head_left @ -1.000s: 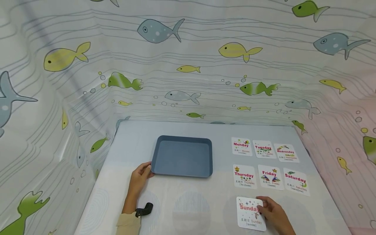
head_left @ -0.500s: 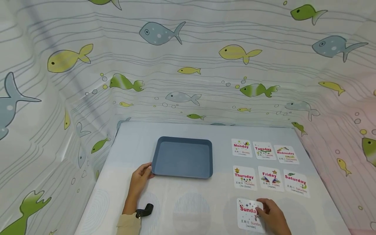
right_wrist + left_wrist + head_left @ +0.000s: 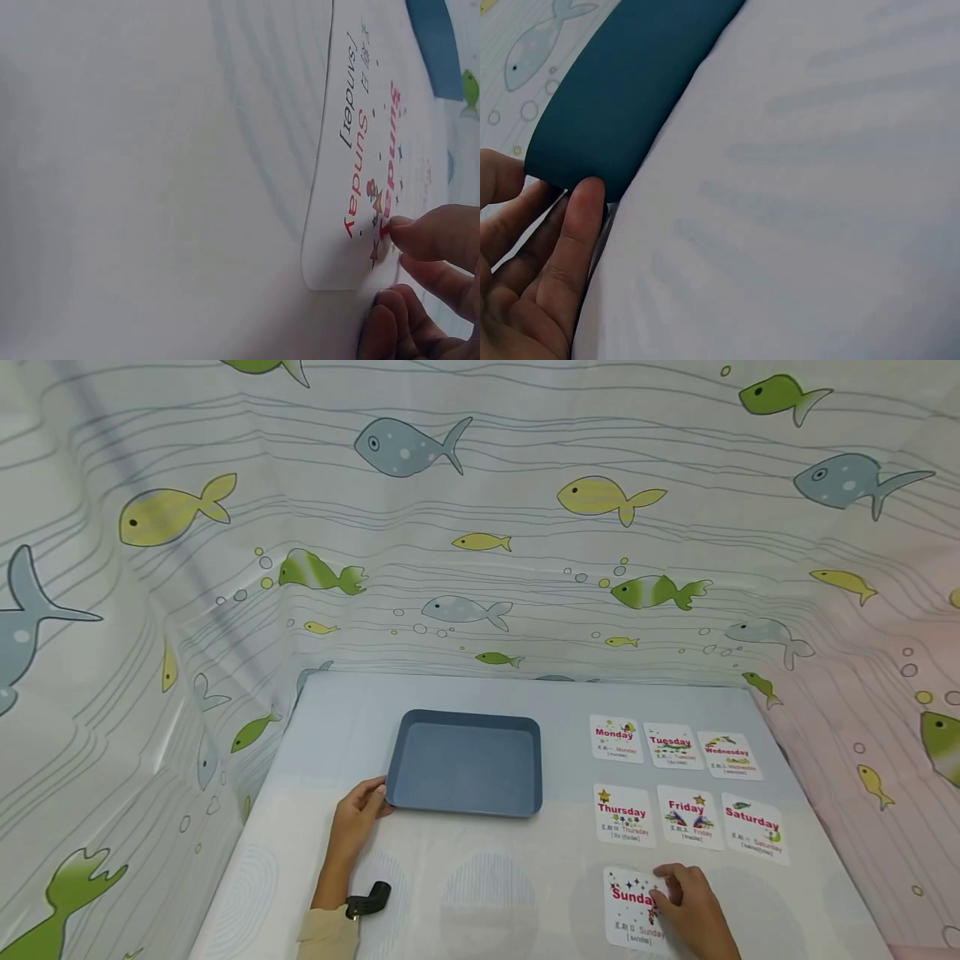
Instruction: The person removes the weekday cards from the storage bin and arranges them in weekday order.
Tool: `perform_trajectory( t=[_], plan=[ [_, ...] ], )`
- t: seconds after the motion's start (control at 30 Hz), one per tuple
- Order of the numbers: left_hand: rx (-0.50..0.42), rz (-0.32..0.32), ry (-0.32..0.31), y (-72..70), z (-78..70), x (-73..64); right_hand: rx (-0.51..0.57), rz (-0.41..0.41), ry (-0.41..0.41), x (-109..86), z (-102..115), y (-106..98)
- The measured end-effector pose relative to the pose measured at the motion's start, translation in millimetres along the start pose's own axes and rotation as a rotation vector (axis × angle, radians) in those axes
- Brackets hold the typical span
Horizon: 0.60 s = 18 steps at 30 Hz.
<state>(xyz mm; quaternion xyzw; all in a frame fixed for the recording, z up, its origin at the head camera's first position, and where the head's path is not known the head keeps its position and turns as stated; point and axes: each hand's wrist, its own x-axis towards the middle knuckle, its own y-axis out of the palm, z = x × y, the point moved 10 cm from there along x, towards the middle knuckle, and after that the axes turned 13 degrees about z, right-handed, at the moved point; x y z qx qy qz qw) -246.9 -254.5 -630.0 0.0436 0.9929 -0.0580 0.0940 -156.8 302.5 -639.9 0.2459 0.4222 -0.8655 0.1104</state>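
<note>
At its near left corner, a shallow blue-grey tray is held by my left hand. The left wrist view has the thumb and fingers at that corner of the tray. The white Sunday card lies on the table at the front right. My right hand holds its right side, the thumb on the printed face and the other fingers curled at the edge. Close up in the right wrist view, the thumb of my right hand covers the end of the red word on the card.
Behind the Sunday card stand two rows of day cards: Monday, Tuesday and Wednesday at the back, Thursday, Friday and Saturday nearer. A fish-print curtain encloses the pale table.
The Sunday card has settled slightly lower and flatter against the table, and my right hand has shifted a little to the left with it. My left hand and the tray stay put.
</note>
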Motion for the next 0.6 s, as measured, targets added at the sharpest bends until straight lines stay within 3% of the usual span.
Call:
perform_trajectory(
  t=[0.2, 0.43, 0.6],
  plan=[
    [0.022, 0.013, -0.017, 2.7, -16.1, -4.9, 0.006, 0.006, 0.011, 0.9, 2, 0],
    [0.066, -0.029, -0.006, -0.7, -1.4, -0.2, 0.013, -0.006, 0.024, 2.1, 1, 1],
    [0.096, -0.041, 0.023, -3.7, 0.6, 5.5, 0.024, 0.000, 0.032, 3.4, -1, 1]
  ],
)
